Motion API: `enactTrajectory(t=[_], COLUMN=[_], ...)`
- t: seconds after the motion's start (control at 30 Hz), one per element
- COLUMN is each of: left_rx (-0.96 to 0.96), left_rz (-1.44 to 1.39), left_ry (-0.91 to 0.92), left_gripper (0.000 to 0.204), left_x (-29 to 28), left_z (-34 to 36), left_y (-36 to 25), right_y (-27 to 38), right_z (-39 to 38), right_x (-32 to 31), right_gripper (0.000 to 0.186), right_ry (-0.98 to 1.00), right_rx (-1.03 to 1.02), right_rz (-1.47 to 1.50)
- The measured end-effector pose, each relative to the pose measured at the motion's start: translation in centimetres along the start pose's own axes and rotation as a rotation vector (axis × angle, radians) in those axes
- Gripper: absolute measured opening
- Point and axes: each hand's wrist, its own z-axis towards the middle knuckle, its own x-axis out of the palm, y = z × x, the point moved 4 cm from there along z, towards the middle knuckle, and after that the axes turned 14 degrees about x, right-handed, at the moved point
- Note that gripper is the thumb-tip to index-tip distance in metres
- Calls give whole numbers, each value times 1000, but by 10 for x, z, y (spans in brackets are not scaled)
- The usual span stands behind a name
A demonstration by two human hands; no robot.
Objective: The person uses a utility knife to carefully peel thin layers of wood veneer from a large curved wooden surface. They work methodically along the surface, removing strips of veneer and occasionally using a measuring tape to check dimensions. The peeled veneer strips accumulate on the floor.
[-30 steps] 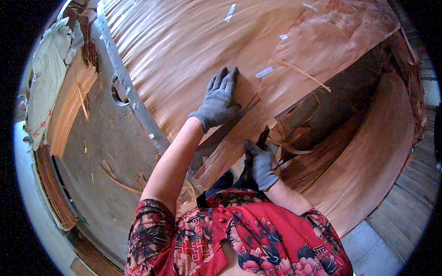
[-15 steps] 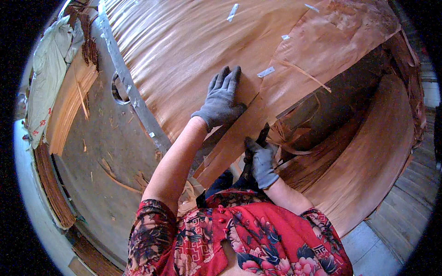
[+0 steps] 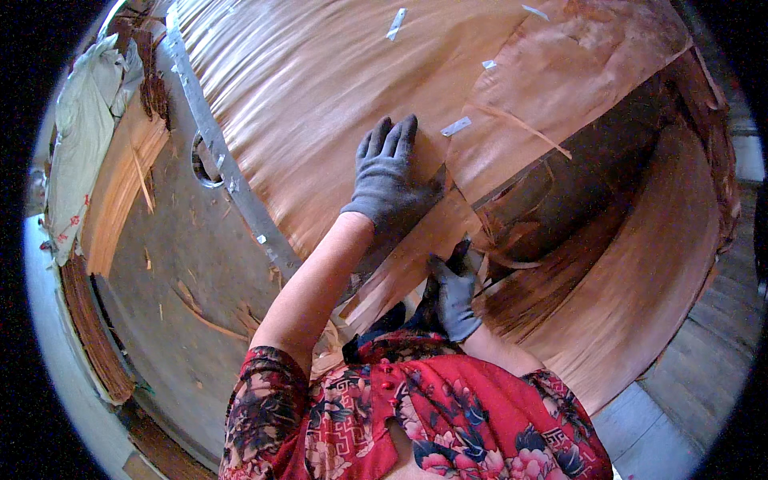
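Note:
My left hand point(image 3: 390, 178), in a grey glove, lies spread and open on a wide wrinkled sheet of thin tan wood veneer point(image 3: 320, 96), its thumb beside a seam near a small white tape piece point(image 3: 456, 126). A narrow strip of veneer point(image 3: 400, 264) runs from there down toward my body. Lower right, my right hand point(image 3: 454, 294), also gloved, is closed on a dark tool point(image 3: 458, 254) just beside that strip. Its exact kind is hard to make out, and part of it is hidden by the hand.
A long grey metal bar point(image 3: 224, 160) borders the sheet on the left, beside a worn board point(image 3: 184, 336), stacked veneer point(image 3: 128, 184) and pale cloth point(image 3: 84, 136). More curved veneer sheets point(image 3: 632, 280) and a dark torn opening point(image 3: 576, 160) are at the right.
My left hand has slid a little to the right and down along the veneer. My right hand and the dark tool have moved slightly downward, toward my body.

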Motion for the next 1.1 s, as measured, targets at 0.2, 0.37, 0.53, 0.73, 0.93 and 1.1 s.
enactTrajectory(t=[0.2, 0.37, 0.53, 0.73, 0.93, 1.1], left_rx=[2, 38, -21, 17, -24, -4], left_rz=[64, 42, 56, 160, 89, 65], left_ry=[3, 20, 41, 45, 84, 80], left_gripper=[87, 88, 91, 95, 93, 91], left_x=[15, 17, 9, 22, 8, 10], left_z=[0, -1, 0, -1, 1, 2], left_y=[11, 15, 1, 1, -10, -4], right_y=[-1, 13, 12, -10, 11, -1], right_z=[12, -4, -19, -1, -13, 0], right_x=[7, 17, -3, -37, -24, -33], right_gripper=[10, 12, 36, 34, 40, 60], right_ry=[-47, -53, -92, -219, -227, -185], right_rx=[8, -19, -1, -323, -315, -178], right_rz=[-110, -71, 11, 71, 101, 83])
